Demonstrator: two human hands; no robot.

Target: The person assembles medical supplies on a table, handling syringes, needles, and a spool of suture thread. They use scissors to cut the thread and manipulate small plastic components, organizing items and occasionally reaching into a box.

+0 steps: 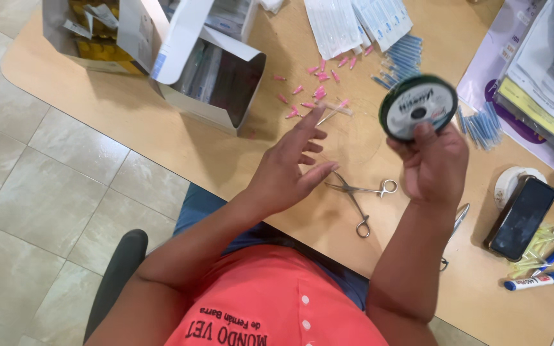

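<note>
Right hand (434,168) pinching one round green spool (417,107); left hand (288,170) fingers spread, empty. One scissors (358,195). Two open white boxes (216,77) top left.

On the worktop (161,138), the scissors (360,198) lie nearest the person between the left hand (286,170) and the right hand (434,163), which holds a spool (418,107) above them, with scattered caps (312,93) behind, open boxes (209,70) far left, and a phone (522,218) right.
</note>
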